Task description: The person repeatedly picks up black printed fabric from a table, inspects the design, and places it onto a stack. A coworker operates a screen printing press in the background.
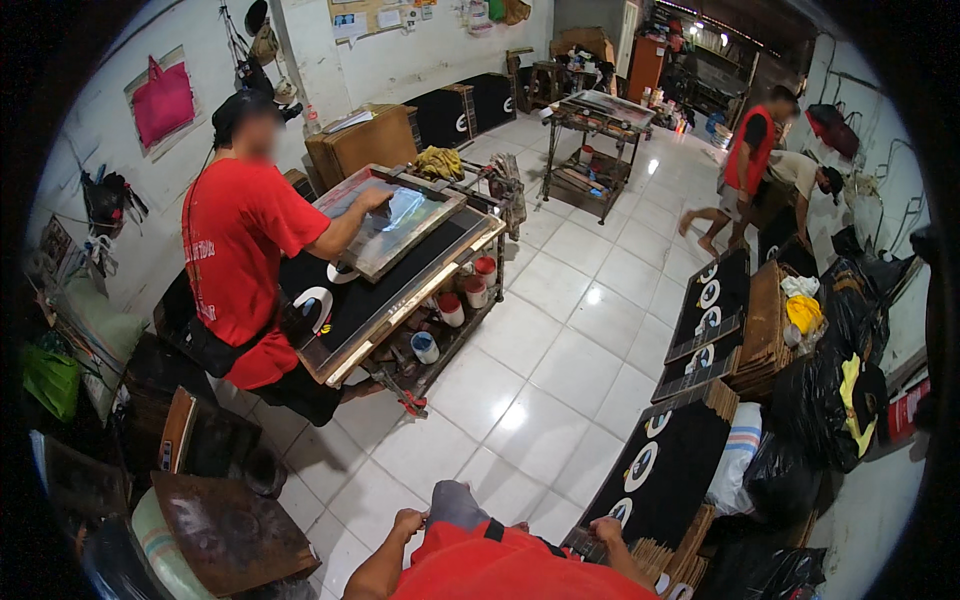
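My left hand (pixel 410 522) hangs beside my grey shorts with its fingers curled, and nothing shows in it. On the other side of my red shirt, my right hand (pixel 606 531) is curled at the near end of a black cloth panel (pixel 665 460) with white ring-shaped prints. Whether those fingers grip the panel or merely pass above it, I cannot tell. The panel lies over a stack of brown boards (pixel 690 545). Farther along the same side lies another printed black panel (pixel 712 295).
At the left, a person in red works a framed screen (pixel 390 222) on a long printing table (pixel 400 320) with paint pots (pixel 451 309) below. A second table (pixel 600 115) stands farther back. Two people bend at the far right. Black bags (pixel 800 410) line the right wall; white tiles (pixel 500 410) run between.
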### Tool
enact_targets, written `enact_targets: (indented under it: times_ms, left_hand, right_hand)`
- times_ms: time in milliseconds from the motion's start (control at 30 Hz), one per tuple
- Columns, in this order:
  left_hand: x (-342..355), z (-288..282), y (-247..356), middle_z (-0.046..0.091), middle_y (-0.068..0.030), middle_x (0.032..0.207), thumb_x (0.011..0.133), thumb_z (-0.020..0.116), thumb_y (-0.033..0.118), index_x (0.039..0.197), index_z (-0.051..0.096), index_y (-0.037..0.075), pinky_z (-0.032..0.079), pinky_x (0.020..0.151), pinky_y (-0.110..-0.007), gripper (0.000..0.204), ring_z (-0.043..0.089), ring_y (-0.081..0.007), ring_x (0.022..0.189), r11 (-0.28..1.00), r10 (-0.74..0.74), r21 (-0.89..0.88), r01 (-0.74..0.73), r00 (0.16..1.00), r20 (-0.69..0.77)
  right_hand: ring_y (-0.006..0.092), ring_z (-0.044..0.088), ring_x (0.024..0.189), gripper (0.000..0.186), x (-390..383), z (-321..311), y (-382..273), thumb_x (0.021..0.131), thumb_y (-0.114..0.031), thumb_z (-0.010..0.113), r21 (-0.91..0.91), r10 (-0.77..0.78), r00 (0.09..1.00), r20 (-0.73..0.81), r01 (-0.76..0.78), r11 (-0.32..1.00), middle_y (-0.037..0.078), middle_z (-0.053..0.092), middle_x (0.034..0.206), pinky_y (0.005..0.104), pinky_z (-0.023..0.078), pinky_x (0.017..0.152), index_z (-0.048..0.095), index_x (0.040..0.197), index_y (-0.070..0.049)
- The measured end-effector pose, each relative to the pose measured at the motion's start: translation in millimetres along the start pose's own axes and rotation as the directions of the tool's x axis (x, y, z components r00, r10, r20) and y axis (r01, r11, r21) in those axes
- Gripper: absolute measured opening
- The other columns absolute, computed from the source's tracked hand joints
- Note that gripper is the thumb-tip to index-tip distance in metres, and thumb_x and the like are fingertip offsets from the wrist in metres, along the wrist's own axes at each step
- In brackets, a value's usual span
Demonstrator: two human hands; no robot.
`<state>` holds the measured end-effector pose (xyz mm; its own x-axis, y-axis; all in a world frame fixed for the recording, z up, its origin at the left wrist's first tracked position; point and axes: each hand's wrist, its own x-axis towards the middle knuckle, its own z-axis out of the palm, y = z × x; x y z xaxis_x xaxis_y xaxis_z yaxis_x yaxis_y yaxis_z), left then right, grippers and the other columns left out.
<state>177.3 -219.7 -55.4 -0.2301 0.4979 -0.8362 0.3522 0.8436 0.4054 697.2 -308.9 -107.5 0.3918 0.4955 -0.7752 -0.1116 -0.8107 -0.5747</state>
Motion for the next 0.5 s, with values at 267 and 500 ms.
enact_targets:
  times_ms: [267,500]
  left_hand:
    - [58.4,-43.2,24.2,0.064,-0.0063,0.077,0.081,0.065,0.027,0.089,0.062,0.005,0.044,0.055,-0.032,0.023,0.059,-0.0148,0.06,1.0,-0.03,-0.001,0.03,0.999,-0.041]
    - [117.0,-85.6,91.3,0.06,-0.007,0.074,0.081,0.064,0.022,0.09,0.058,0.006,0.042,0.051,-0.034,0.02,0.058,-0.0174,0.061,0.984,0.0,-0.18,-0.016,0.996,-0.088]
  right_hand:
    - [0.0253,0.062,0.055,0.005,28.3,6.3,-0.8,0.076,0.0,0.059,-0.168,-0.046,0.997,-0.064,0.035,0.985,0.014,0.062,0.068,0.0351,0.052,0.049,0.062,0.079,0.002]
    - [0.023,0.064,0.058,0.008,20.9,63.9,-18.0,0.076,-0.005,0.062,-0.129,0.096,0.993,0.064,-0.087,0.988,0.011,0.064,0.07,0.0333,0.052,0.05,0.064,0.082,0.001]
